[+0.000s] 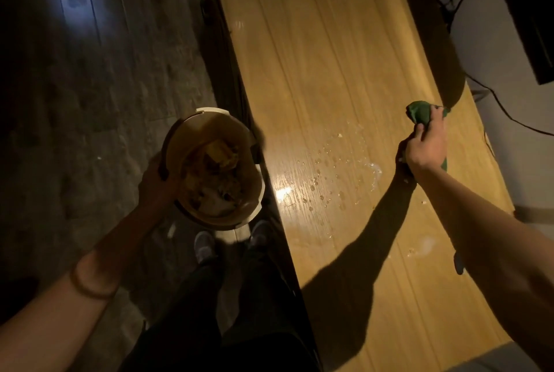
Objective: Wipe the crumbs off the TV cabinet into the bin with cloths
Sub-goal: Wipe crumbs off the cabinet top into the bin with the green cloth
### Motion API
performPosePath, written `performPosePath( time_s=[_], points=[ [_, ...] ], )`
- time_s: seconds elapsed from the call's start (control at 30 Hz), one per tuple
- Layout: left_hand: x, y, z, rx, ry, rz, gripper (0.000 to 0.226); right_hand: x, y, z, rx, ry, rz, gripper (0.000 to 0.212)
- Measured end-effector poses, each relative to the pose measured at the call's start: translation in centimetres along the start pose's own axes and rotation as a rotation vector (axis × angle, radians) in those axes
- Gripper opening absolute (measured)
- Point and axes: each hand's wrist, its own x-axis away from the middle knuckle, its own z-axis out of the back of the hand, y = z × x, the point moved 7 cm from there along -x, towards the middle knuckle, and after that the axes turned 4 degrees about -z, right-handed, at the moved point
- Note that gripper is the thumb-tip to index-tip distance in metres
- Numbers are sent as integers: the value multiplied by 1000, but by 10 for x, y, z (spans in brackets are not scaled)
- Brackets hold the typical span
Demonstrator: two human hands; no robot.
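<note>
Well, the job looks only partly done. The left hand (pixel 156 183) has its fingers wrapped round the rim of the bin (pixel 215 166), holding it just beside the front edge of the TV cabinet (pixel 314 42). The bin already has scraps in it. The right hand (pixel 424 147) is clenched on a bunched green cloth (pixel 419 112) over the far side of the surface. Between cloth and bin the crumbs (pixel 323 174) lie scattered, with a few more nearer the right forearm, all yet to be swept across.
</note>
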Motion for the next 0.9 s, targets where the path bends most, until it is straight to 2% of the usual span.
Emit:
performPosePath(
  time_s=[0.23, 0.47, 0.6, 0.77, 0.83, 0.9],
  points=[
    [-3, 11, 4, -38, -26, -75, 79, 65, -70, -45, -52, -54, 156, 52],
    [-3, 7, 5, -62, -15, -79, 40, 137, -131, -89, -64, -131, 301, 51],
    [1, 2, 8, -60, -22, -92, 10, 190, -160, -114, -79, -166, 358, 49],
    [8, -2, 10, -47, -65, -50, 35, 264, -191, -142, -136, -268, 455, 48],
    [12, 2, 11, -78, -62, -70, 35, 295, -201, -157, -204, -370, 505, 52],
    [13, 3, 13, -113, -30, -98, 34, 325, -203, -173, -238, -488, 509, 64]
  ],
)
